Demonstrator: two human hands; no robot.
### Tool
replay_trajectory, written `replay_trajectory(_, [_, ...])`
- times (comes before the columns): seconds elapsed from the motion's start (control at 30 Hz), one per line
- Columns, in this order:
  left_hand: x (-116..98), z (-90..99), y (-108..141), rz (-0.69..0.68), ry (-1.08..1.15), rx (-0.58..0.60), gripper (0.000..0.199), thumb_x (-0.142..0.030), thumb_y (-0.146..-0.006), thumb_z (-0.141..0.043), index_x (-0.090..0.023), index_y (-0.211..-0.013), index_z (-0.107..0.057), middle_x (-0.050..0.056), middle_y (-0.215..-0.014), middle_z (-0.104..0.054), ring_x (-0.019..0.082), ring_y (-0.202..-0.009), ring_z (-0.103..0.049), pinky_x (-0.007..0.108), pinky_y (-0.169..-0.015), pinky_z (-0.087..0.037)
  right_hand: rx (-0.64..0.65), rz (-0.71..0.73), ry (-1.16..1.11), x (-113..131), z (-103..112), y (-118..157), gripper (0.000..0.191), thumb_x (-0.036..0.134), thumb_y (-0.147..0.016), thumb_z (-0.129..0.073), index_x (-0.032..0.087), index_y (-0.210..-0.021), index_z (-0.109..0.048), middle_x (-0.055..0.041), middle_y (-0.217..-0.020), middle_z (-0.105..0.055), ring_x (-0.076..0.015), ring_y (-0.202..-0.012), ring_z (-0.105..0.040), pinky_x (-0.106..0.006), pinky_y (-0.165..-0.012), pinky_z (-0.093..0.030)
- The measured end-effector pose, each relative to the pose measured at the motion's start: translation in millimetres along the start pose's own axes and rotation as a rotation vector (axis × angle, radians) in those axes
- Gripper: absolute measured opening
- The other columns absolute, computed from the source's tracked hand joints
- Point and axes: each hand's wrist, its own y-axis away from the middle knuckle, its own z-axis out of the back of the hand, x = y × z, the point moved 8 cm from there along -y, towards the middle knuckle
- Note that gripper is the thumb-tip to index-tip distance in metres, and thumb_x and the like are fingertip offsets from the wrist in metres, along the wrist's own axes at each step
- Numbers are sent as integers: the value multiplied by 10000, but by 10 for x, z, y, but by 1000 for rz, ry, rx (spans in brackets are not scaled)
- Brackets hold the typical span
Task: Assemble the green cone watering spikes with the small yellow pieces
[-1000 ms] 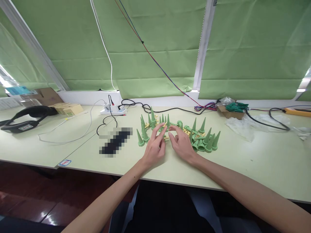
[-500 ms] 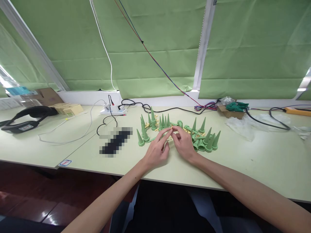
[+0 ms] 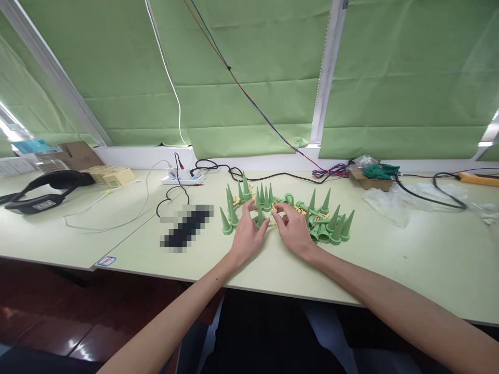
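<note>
My left hand has its thumb and fingers apart, around a green plastic cone spike; whether it touches the spike I cannot tell. My right hand is closed in a pinch on a small yellow plastic piece. Behind the hands stand several green spikes, points up. More upright spikes are left of my left hand. Beside my right hand lie green hollow parts on their sides, with upright spikes at their right. Small yellow pieces are scattered among them.
A black headset and yellow boxes lie on the left of the table. At the back are a power strip and black cables. To the right sit a cardboard box and clear plastic bags. A pixelated dark patch lies left of the spikes.
My hands have moved apart from where their fingertips met. The left hand has shifted left and opened around a green spike. My right hand has stayed nearly in place.
</note>
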Motion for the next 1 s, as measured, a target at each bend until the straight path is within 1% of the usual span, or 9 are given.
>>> replay_trajectory(0.07, [64, -59, -13, 52, 2, 76, 496, -361, -900, -552, -215, -1327, -347, 108, -1195, -594, 59, -487, -479, 270, -535, -443, 7, 10, -4, 7, -3, -3, 218, 270, -951, -465, 174, -1065, -625, -77, -993, -680, -193, -777, -622, -335, -792, -488])
replay_trajectory(0.13, [89, -92, -22, 64, -9, 122, 360, -357, -910, -530, -203, -1223, -439, 77, -1094, -628, 79, -510, -486, 266, -536, -421, 22, 17, -10, 21, -8, -5, 226, 262, -953, -463, 172, -1066, -637, -75, -978, -676, -196, -805, -621, -336, -804, -488])
replay_trajectory(0.23, [78, -98, -35, 25, -34, 129, 173, -321, -919, -508, -189, -1028, -521, 45, -955, -634, 97, -544, -483, 259, -552, -400, 43, 28, -16, 39, -15, -6, 246, 261, -959, -456, 171, -1065, -659, -78, -966, -674, -199, -823, -617, -340, -814, -485])
replay_trajectory(0.3, [65, -97, -41, -5, -48, 121, 118, -294, -920, -497, -182, -940, -533, 40, -918, -626, 105, -574, -490, 257, -572, -399, 46, 36, -20, 43, -19, -4, 256, 264, -962, -454, 170, -1059, -672, -82, -974, -673, -198, -827, -614, -340, -814, -484])
replay_trajectory(0.47, [58, -81, -50, -33, -59, 94, 127, -280, -923, -478, -181, -861, -527, 34, -862, -606, 125, -631, -514, 262, -609, -414, 56, 44, -20, 30, -45, 0, 262, 271, -961, -455, 176, -1058, -680, -82, -990, -678, -188, -790, -613, -332, -785, -487])
replay_trajectory(0.6, [72, -63, -56, 4, -17, 83, 172, -309, -936, -452, -187, -824, -498, 32, -844, -603, 134, -651, -523, 269, -619, -427, 61, -1, -30, -5, -52, 2, 233, 301, -942, -497, 177, -1085, -634, -51, -901, -677, -154, -624, -583, -319, -716, -486])
replay_trajectory(0.67, [84, -49, -56, 34, 18, 74, 191, -335, -948, -434, -192, -840, -501, 30, -844, -609, 134, -643, -522, 272, -621, -434, 63, -21, -47, -13, -50, 3, 210, 318, -939, -500, 182, -1054, -613, -39, -873, -673, -144, -583, -570, -308, -684, -482])
replay_trajectory(0.8, [103, 6, -53, 72, 71, 15, 208, -368, -965, -411, -198, -938, -528, 33, -892, -635, 142, -707, -567, 288, -690, -462, 81, 6, -47, 20, -58, 4, 173, 309, -948, -470, 196, -951, -600, -42, -866, -674, -160, -648, -595, -289, -666, -472])
replay_trajectory(1.0, [108, 60, -55, 89, 102, -44, 220, -367, -970, -411, -187, -963, -536, 56, -957, -651, 155, -817, -610, 300, -746, -480, 102, 19, -31, 29, -81, 7, 168, 285, -951, -456, 194, -916, -594, -43, -854, -668, -168, -704, -606, -279, -662, -462])
